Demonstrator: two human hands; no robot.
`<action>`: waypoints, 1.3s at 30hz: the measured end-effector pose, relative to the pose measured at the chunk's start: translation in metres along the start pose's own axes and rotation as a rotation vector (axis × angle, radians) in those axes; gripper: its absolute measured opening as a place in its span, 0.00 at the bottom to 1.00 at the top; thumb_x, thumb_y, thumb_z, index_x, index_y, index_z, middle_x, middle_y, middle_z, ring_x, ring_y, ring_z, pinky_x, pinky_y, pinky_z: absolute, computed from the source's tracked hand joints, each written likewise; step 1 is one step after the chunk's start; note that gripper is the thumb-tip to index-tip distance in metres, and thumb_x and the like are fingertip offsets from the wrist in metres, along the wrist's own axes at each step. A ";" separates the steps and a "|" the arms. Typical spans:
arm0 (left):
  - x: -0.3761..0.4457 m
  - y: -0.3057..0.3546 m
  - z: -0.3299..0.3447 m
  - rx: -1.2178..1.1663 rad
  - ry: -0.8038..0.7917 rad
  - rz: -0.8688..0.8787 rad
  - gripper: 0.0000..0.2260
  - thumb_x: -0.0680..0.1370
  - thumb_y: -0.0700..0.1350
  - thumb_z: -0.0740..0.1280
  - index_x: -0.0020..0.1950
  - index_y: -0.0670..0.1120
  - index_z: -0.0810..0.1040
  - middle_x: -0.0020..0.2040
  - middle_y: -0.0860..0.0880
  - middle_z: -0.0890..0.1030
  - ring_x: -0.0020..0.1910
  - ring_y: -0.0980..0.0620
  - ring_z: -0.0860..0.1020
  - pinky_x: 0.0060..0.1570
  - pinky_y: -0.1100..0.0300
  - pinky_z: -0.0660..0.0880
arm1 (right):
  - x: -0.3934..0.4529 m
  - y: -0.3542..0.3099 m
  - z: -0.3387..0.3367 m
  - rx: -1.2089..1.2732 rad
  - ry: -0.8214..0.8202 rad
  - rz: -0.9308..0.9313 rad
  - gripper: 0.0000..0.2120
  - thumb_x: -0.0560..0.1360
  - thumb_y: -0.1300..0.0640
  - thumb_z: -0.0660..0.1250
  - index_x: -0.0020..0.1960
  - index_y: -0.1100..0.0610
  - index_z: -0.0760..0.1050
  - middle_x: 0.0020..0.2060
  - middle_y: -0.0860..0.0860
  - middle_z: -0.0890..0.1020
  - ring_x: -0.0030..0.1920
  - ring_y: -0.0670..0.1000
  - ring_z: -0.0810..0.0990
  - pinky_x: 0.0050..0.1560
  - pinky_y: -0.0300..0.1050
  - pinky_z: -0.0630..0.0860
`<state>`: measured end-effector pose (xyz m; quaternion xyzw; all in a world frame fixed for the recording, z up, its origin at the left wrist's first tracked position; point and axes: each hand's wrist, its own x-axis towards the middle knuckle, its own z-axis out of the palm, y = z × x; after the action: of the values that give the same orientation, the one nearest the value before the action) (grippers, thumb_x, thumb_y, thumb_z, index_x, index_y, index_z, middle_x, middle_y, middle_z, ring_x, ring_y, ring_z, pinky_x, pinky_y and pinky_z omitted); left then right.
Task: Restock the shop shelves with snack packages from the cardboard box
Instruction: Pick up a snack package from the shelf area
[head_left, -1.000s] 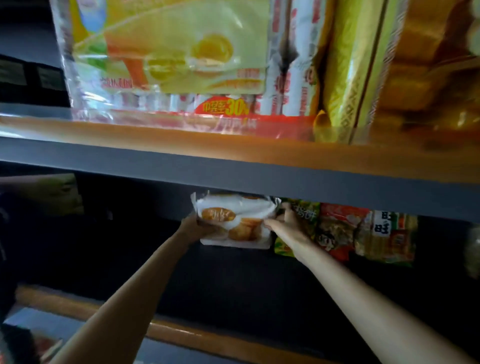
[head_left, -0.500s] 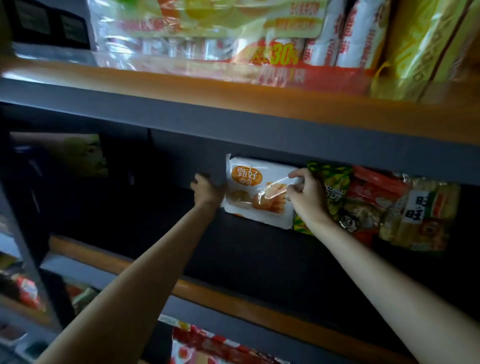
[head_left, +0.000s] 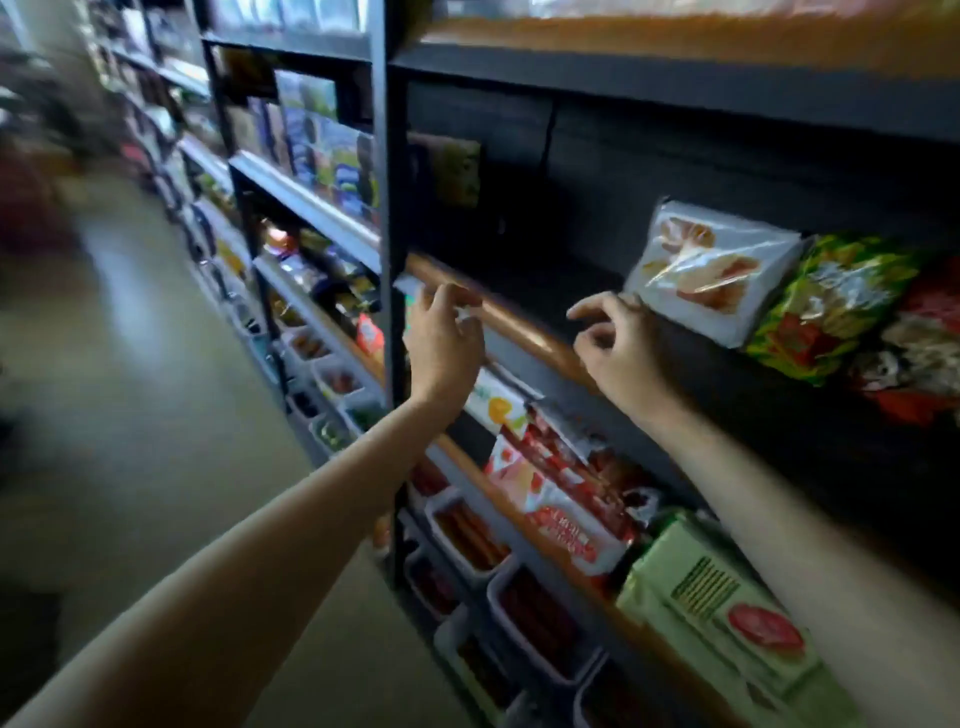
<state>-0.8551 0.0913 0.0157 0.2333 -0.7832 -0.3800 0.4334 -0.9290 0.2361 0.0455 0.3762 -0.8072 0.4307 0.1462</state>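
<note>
My right hand (head_left: 618, 348) hangs released, fingers loosely curled on nothing; the white snack package (head_left: 711, 270) leans just beyond it beside the green bag (head_left: 826, 306), facing the aisle for shoppers; my left hand (head_left: 441, 343), likewise empty, hovers by the shelf edge (head_left: 519, 317); no cardboard box shows.

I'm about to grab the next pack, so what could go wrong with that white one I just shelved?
The white snack pack stands tilted, leaning on the green bag, so it might slide flat or topple. Your right hand hovers close to its corner and could nudge it. The shelf beside it lies in shadow, so gaps are hard to judge.
</note>
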 end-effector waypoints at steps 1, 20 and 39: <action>-0.021 -0.012 -0.019 0.066 -0.010 -0.015 0.12 0.71 0.38 0.59 0.50 0.40 0.78 0.52 0.39 0.74 0.52 0.39 0.74 0.53 0.50 0.69 | -0.015 -0.013 0.012 0.006 -0.055 -0.036 0.11 0.69 0.73 0.61 0.48 0.65 0.77 0.47 0.58 0.74 0.40 0.50 0.74 0.44 0.31 0.69; -0.409 -0.246 -0.471 0.584 0.015 -0.976 0.05 0.77 0.39 0.61 0.47 0.44 0.77 0.50 0.46 0.76 0.50 0.47 0.75 0.51 0.53 0.73 | -0.360 -0.314 0.344 -0.137 -1.563 -0.493 0.11 0.77 0.58 0.61 0.58 0.59 0.75 0.56 0.56 0.79 0.56 0.55 0.77 0.53 0.43 0.72; -0.536 -0.310 -0.573 -0.048 0.441 -1.697 0.19 0.80 0.51 0.58 0.69 0.45 0.65 0.64 0.45 0.73 0.61 0.45 0.72 0.55 0.55 0.70 | -0.597 -0.385 0.485 -0.426 -1.600 -0.717 0.51 0.69 0.40 0.70 0.76 0.58 0.41 0.71 0.62 0.59 0.70 0.62 0.60 0.68 0.58 0.60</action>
<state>-0.0770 0.0520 -0.3078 0.7960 -0.2355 -0.5368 0.1509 -0.2015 -0.0003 -0.3485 0.7576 -0.5646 -0.1900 -0.2669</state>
